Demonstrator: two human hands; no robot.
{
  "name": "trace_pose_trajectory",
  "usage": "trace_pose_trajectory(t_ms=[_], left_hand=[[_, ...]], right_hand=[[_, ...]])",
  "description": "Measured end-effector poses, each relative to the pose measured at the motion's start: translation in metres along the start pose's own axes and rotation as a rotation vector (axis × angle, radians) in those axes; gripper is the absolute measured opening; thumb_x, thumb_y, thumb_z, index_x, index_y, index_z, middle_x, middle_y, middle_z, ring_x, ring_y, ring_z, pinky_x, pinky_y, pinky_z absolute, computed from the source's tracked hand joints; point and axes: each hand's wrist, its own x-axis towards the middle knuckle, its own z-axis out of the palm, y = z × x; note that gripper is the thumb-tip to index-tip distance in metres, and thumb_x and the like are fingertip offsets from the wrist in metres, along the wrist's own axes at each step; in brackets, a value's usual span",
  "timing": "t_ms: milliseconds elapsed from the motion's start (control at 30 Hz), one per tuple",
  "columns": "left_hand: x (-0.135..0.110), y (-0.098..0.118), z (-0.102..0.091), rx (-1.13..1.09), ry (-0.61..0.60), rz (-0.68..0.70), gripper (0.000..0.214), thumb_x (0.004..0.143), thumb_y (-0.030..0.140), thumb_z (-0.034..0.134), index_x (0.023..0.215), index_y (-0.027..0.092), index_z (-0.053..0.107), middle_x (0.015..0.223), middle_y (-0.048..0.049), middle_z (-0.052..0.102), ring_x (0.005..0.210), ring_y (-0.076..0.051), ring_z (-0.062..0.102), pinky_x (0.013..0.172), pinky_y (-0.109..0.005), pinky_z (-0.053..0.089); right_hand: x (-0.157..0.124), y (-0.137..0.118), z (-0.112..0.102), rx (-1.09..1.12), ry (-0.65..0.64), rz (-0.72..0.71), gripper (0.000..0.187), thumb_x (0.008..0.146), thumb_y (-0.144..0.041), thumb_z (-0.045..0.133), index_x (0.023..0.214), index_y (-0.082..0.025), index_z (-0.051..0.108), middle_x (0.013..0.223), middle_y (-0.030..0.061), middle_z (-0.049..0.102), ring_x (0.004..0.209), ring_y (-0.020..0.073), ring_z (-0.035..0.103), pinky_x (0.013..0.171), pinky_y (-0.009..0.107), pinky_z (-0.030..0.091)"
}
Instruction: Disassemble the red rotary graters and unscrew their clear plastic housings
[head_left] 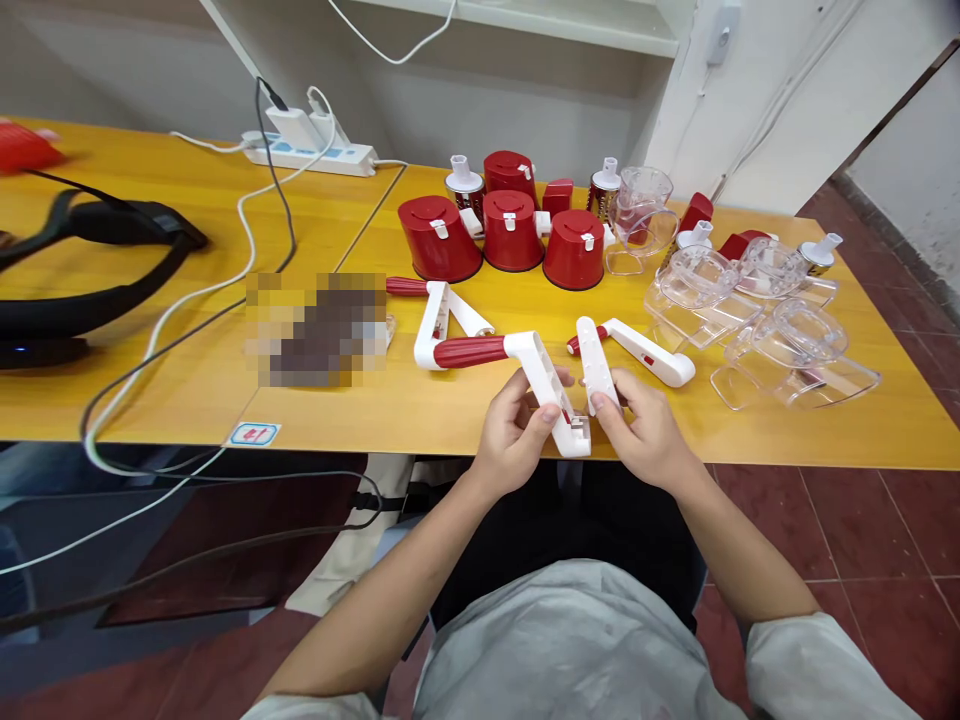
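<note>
My left hand grips a white crank handle with a red ribbed grip, its hollow arm angled down toward me. Between thumb and fingers, my right hand holds a slim white cover strip with small studs on its face. The strip is just right of the crank's arm, and a small gap shows between them. Behind my left hand lies another white crank handle, partly hidden by the held one's red grip. A third crank handle rests beyond my right hand.
Several red housings stand at the back, with metal drums among them. Clear plastic bodies cluster at the right. Left are a blurred-out dark object, loose cables, a power strip and a black headset.
</note>
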Motion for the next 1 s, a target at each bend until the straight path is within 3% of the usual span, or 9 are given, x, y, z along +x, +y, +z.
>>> trace_pose_trajectory(t_ms=[133, 233, 333, 467, 600, 700, 833, 1000], left_hand=[[0.004, 0.019, -0.007, 0.043, 0.093, -0.068, 0.069, 0.101, 0.08, 0.069, 0.139, 0.023, 0.073, 0.105, -0.0106, 0.083, 0.1, -0.033, 0.082, 0.082, -0.045, 0.067], [0.015, 0.044, -0.031, 0.069, 0.127, -0.097, 0.064, 0.099, 0.075, 0.074, 0.134, 0.022, 0.076, 0.098, -0.009, 0.081, 0.09, -0.027, 0.08, 0.074, -0.038, 0.064], [0.027, 0.07, -0.064, 0.191, 0.278, -0.187, 0.059, 0.094, 0.069, 0.082, 0.121, 0.018, 0.08, 0.086, -0.0064, 0.077, 0.07, -0.019, 0.069, 0.057, -0.029, 0.05], [0.034, 0.087, -0.101, 0.334, 0.44, -0.331, 0.037, 0.104, 0.05, 0.073, 0.112, 0.015, 0.082, 0.082, -0.0029, 0.076, 0.067, -0.014, 0.059, 0.06, -0.026, 0.047], [0.032, 0.084, -0.122, 0.481, 0.435, -0.453, 0.03, 0.106, 0.043, 0.07, 0.106, 0.016, 0.084, 0.085, -0.0003, 0.078, 0.072, -0.014, 0.056, 0.064, -0.023, 0.042], [0.034, 0.083, -0.129, 0.481, 0.399, -0.461, 0.025, 0.103, 0.039, 0.071, 0.105, 0.018, 0.084, 0.089, 0.0006, 0.078, 0.08, -0.015, 0.059, 0.072, -0.023, 0.043], [0.043, 0.083, -0.133, 0.557, 0.296, -0.535, 0.025, 0.098, 0.038, 0.07, 0.107, 0.019, 0.083, 0.088, -0.0003, 0.075, 0.081, -0.019, 0.061, 0.074, -0.027, 0.045], [0.059, 0.067, -0.135, 0.75, 0.206, -0.52, 0.033, 0.091, 0.043, 0.066, 0.106, 0.019, 0.083, 0.106, -0.0071, 0.082, 0.094, -0.028, 0.07, 0.08, -0.033, 0.05]], right_hand=[[0.003, -0.001, -0.005, -0.036, -0.037, 0.085, 0.038, 0.121, -0.042, 0.044, 0.144, -0.02, 0.066, 0.104, 0.007, 0.078, 0.086, 0.022, 0.073, 0.076, 0.035, 0.059], [0.014, -0.004, 0.0, -0.104, -0.138, 0.088, 0.048, 0.117, -0.034, 0.053, 0.162, -0.021, 0.06, 0.128, 0.0115, 0.081, 0.105, 0.0268, 0.079, 0.093, 0.041, 0.064], [0.035, -0.013, 0.018, -0.197, -0.22, 0.077, 0.053, 0.111, -0.023, 0.057, 0.164, -0.019, 0.062, 0.14, 0.0181, 0.078, 0.122, 0.0344, 0.078, 0.111, 0.052, 0.062], [0.069, -0.025, 0.051, -0.277, -0.232, 0.041, 0.065, 0.108, -0.016, 0.062, 0.172, -0.011, 0.052, 0.143, 0.0255, 0.074, 0.132, 0.0406, 0.074, 0.12, 0.063, 0.058], [0.078, -0.024, 0.065, -0.257, -0.218, -0.057, 0.067, 0.11, -0.011, 0.058, 0.176, -0.02, 0.048, 0.175, 0.0189, 0.053, 0.167, 0.0344, 0.049, 0.141, 0.059, 0.043], [0.066, -0.016, 0.062, -0.229, -0.219, -0.089, 0.064, 0.112, -0.01, 0.052, 0.175, -0.02, 0.049, 0.183, 0.0175, 0.044, 0.177, 0.0324, 0.034, 0.146, 0.061, 0.033], [0.045, -0.005, 0.053, -0.195, -0.215, -0.099, 0.063, 0.111, -0.013, 0.055, 0.174, -0.018, 0.051, 0.178, 0.0188, 0.05, 0.174, 0.0327, 0.041, 0.146, 0.061, 0.037], [0.032, -0.002, 0.041, -0.163, -0.181, -0.119, 0.058, 0.113, -0.018, 0.055, 0.171, -0.023, 0.055, 0.173, 0.0153, 0.057, 0.168, 0.03, 0.05, 0.143, 0.06, 0.042]])
